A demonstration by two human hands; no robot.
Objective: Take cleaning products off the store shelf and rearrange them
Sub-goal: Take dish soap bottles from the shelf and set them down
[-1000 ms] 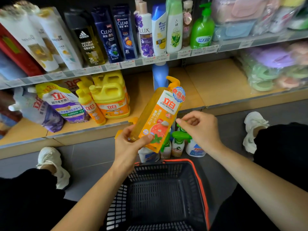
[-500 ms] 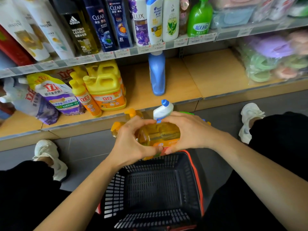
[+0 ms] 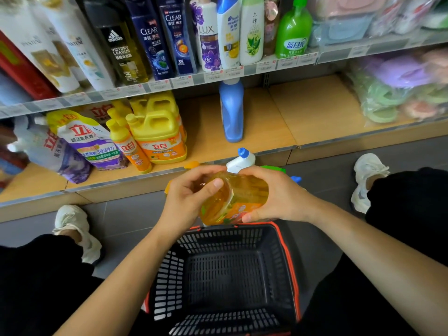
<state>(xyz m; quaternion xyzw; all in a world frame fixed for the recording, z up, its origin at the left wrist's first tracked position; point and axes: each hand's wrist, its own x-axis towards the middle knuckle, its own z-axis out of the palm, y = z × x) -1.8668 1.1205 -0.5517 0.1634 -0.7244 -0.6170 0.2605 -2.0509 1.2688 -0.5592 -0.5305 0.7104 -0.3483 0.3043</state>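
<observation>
i count two hands (image 3: 191, 197) (image 3: 278, 195), one orange bottle (image 3: 237, 195), one basket (image 3: 281, 263), two shoes (image 3: 72, 226) (image 3: 368, 175), two clear shampoos (image 3: 151, 42) (image 3: 178, 37) and one blue bottle (image 3: 231, 112)

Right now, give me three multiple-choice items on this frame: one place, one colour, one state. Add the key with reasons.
1. Where is the orange bottle?
A) held in the air by the far rim of the basket
B) lying in the basket
C) standing on the floor

2. What colour is the tall bottle standing alone on the lower shelf?
A) red
B) black
C) blue

3. What does the basket hold?
A) three bottles
B) nothing
C) a folded towel

Key:
1 A: the left hand and the right hand both grip it, outside the basket.
2 C: its whole body is blue.
3 B: its mesh bottom shows bare.
</observation>
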